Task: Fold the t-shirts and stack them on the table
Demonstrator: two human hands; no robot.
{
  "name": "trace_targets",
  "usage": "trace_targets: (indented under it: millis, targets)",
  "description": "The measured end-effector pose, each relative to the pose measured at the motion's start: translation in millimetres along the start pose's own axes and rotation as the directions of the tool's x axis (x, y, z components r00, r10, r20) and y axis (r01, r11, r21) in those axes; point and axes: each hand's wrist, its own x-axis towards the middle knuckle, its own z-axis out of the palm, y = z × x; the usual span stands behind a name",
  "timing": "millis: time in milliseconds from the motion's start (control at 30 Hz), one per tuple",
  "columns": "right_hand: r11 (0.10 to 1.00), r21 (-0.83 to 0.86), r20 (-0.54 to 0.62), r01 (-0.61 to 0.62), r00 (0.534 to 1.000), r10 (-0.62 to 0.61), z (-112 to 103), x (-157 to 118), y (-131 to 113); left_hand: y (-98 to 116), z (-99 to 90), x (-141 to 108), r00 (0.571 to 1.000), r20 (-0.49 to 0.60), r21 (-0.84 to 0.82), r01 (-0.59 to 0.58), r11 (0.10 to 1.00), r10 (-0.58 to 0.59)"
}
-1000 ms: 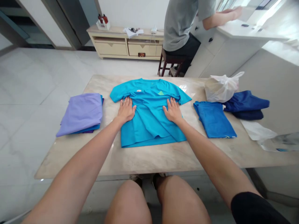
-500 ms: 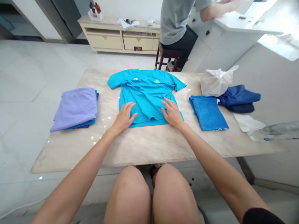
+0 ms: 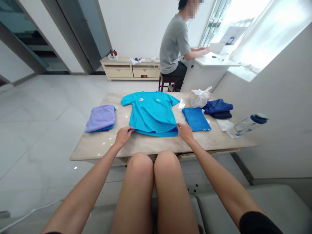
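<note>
A turquoise T-shirt [image 3: 153, 113] lies face up on the marble-look table [image 3: 97, 146], collar away from me and sleeves spread. Two small emblems show on its chest. My left hand [image 3: 123, 135] pinches the left corner of its hem. At the right corner my right hand [image 3: 184, 131] grips the hem too, lifting the front layer slightly off the back layer. Left of the shirt sits a stack of folded clothes [image 3: 101, 117], lilac on top. A folded blue garment [image 3: 195, 119] rests just right of my right hand.
Further right are a white plastic bag [image 3: 200, 98], dark blue clothes [image 3: 218, 108], a paper sheet [image 3: 224, 124] and a clear water bottle [image 3: 246, 126] near the table's end. Beyond the table a person [image 3: 173, 45] sits on a stool at a white desk [image 3: 212, 61].
My hands have gone from lying spread on the shirt to pinching its hem corners. The shirt looks smoother and its hem is lifted. The camera view has tilted up.
</note>
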Motion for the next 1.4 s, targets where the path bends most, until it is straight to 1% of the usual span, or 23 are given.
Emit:
trace_targets:
  millis: [67,133,200,267,300,367,433,467,500,567,600,667,700,800,867,933,1000,1033,1133,1200,1233,1300,1400]
  targets:
    - [0.996,0.089,-0.135,-0.026,0.990,0.038,-3,-8,3,-6,-9.6,-8,0.994,-0.099,-0.118,0.032,0.993,-0.044]
    - [0.983,0.182,-0.215,-0.034,0.974,0.073,-1,-20,10,-17,-15.3,-20,0.980,-0.165,-0.186,0.081,0.979,-0.112]
    - [0.970,0.238,-0.275,-0.049,0.954,0.116,5,-34,19,-30,-16.2,-34,0.957,-0.225,-0.215,0.136,0.967,-0.185]
    - [0.960,0.267,-0.347,-0.079,0.922,0.172,15,-47,25,-41,-12.5,-50,0.933,-0.271,-0.219,0.179,0.959,-0.236]
    - [0.960,0.264,-0.357,-0.094,0.915,0.188,20,-52,27,-46,-9.4,-57,0.929,-0.272,-0.202,0.200,0.959,-0.251]
    - [0.968,0.209,-0.305,-0.141,0.931,0.202,31,-60,27,-50,-2.8,-68,0.943,-0.224,-0.108,0.227,0.968,-0.246]
    - [0.973,0.139,-0.214,-0.183,0.954,0.210,37,-63,21,-49,1.7,-73,0.968,-0.159,0.026,0.200,0.980,-0.193]
    - [0.972,0.132,-0.184,-0.192,0.959,0.214,37,-64,17,-48,2.5,-75,0.976,-0.141,0.076,0.177,0.981,-0.165]
    - [0.971,0.150,-0.178,-0.188,0.961,0.213,35,-64,13,-47,2.1,-76,0.978,-0.143,0.103,0.167,0.981,-0.152]
    - [0.967,0.215,-0.237,-0.138,0.953,0.189,25,-65,4,-45,-1.3,-78,0.960,-0.203,0.091,0.213,0.973,-0.191]
    - [0.967,0.232,-0.284,-0.110,0.943,0.175,19,-67,-1,-44,-3.8,-81,0.939,-0.248,0.065,0.261,0.963,-0.237]
    - [0.973,0.214,-0.345,-0.082,0.926,0.154,6,-75,-7,-44,-9.0,-90,0.895,-0.306,0.015,0.345,0.938,-0.325]
    - [0.977,0.197,-0.342,-0.086,0.928,0.150,1,-80,-8,-44,-11.2,-97,0.884,-0.308,0.001,0.369,0.929,-0.351]
    - [0.978,0.159,-0.290,-0.138,0.940,0.180,-9,-102,-7,-45,-16.7,-122,0.887,-0.277,0.006,0.385,0.923,-0.369]
    - [0.977,0.137,-0.266,-0.166,0.944,0.198,-11,-118,-3,-44,-20.2,-138,0.893,-0.264,0.035,0.386,0.922,-0.364]
    - [0.977,0.119,-0.246,-0.177,0.948,0.201,-12,-135,2,-42,-23.6,-153,0.887,-0.270,0.053,0.403,0.914,-0.375]
    - [0.979,0.101,-0.226,-0.177,0.954,0.196,-12,-153,6,-40,-26.1,-166,0.881,-0.276,0.063,0.416,0.907,-0.385]
    - [0.981,0.089,-0.208,-0.174,0.960,0.189,-12,-161,8,-39,-26.8,-173,0.884,-0.264,0.076,0.418,0.905,-0.386]
    - [0.986,0.053,-0.140,-0.157,0.977,0.163,-7,-184,16,-37,-26.2,-190,0.903,-0.194,0.135,0.411,0.902,-0.382]
    - [0.984,0.034,-0.129,-0.175,0.975,0.178,-2,-197,21,-35,-23.7,-200,0.906,-0.166,0.168,0.415,0.894,-0.389]
    - [0.981,0.020,-0.120,-0.194,0.974,0.195,1,-202,23,-34,-21.8,-205,0.904,-0.145,0.193,0.424,0.885,-0.401]
    - [0.975,-0.017,-0.041,-0.224,0.974,0.223,9,-212,26,-32,-16.8,-213,0.892,-0.045,0.284,0.443,0.850,-0.450]
    - [0.964,-0.074,0.110,-0.256,0.958,0.263,22,-226,23,-30,-6.5,-225,0.832,0.132,0.446,0.436,0.782,-0.539]
